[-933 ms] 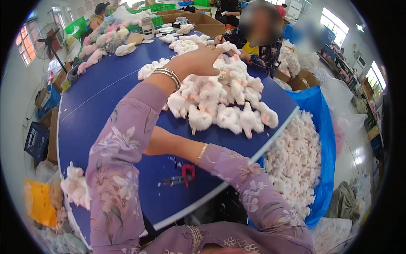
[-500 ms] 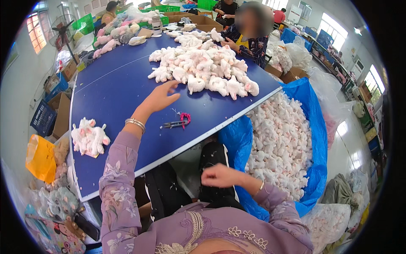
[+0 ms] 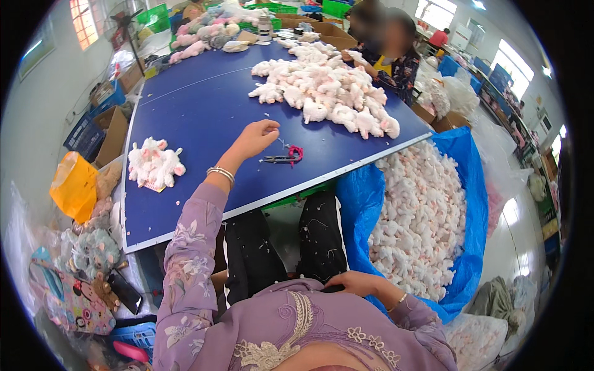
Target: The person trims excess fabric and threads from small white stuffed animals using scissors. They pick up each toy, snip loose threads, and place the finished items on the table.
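Note:
My left hand (image 3: 257, 137) is over the blue table with its fingers curled in. Whether something small is between its fingertips I cannot make out. Just beside it lie thread snips (image 3: 281, 159) with a pink-wrapped handle. Beyond it, a big heap of white plush toys (image 3: 328, 86) with pink parts covers the table's far right. A smaller bunch of white plush toys (image 3: 154, 162) sits at the table's left edge. My right hand (image 3: 357, 283) rests low at my lap, against the hem of my purple top; its fingertips are partly hidden.
A blue sack (image 3: 475, 204) full of white plush toys stands right of my legs, against the table edge. Across the table a person (image 3: 396, 55) sits by the heap. On the left are a yellow bag (image 3: 73, 185), a cardboard box (image 3: 112, 133) and a patterned bag (image 3: 77, 300).
My left hand has drawn back from the heap, its fingers curling in. My right hand has dropped from above my knee to my lap. The view has shifted left.

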A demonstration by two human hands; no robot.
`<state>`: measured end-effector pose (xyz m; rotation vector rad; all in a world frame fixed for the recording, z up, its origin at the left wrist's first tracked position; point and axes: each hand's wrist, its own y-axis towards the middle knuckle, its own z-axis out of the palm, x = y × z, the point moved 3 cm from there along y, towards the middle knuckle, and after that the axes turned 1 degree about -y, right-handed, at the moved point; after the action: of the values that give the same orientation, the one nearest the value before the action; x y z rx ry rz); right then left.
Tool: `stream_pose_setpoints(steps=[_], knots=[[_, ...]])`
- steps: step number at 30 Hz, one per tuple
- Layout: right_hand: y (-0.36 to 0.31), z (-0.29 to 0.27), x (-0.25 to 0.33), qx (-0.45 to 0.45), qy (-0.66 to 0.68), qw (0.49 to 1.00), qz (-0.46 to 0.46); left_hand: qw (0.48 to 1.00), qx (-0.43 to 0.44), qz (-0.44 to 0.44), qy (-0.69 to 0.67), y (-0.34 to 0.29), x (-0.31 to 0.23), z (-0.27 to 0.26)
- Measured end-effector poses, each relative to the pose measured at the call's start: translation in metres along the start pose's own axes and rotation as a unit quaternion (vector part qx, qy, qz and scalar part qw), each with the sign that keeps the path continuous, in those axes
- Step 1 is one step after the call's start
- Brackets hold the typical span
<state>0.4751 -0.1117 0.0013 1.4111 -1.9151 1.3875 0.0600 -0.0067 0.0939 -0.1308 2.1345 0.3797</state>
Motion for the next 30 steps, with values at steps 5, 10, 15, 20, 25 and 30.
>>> stream_pose_setpoints(steps=[5, 10, 15, 20, 25, 30], knots=[[-0.041, 0.012, -0.005, -0.012, 0.121, 0.989, 0.084, 0.999, 0.026, -0.023, -0.018, -0.002, 0.006, -0.002], [-0.067, 0.043, -0.04, -0.046, 0.172, 0.979, 0.104, 0.999, 0.03, -0.023, -0.019, 0.0, 0.013, 0.005], [-0.051, 0.03, -0.035, -0.041, 0.119, 0.985, 0.117, 0.999, 0.047, -0.015, 0.009, -0.001, 0.019, 0.015], [-0.04, 0.009, -0.031, -0.023, 0.099, 0.99, 0.093, 0.998, 0.008, 0.007, 0.062, -0.008, 0.033, 0.013], [-0.014, -0.06, -0.038, -0.159, 0.036, 0.984, 0.065, 0.98, -0.019, 0.087, 0.179, -0.025, 0.052, 0.028], [0.042, -0.164, -0.006, -0.348, 0.043, 0.936, -0.045, 0.966, 0.018, 0.139, 0.216, -0.025, 0.048, 0.049]])
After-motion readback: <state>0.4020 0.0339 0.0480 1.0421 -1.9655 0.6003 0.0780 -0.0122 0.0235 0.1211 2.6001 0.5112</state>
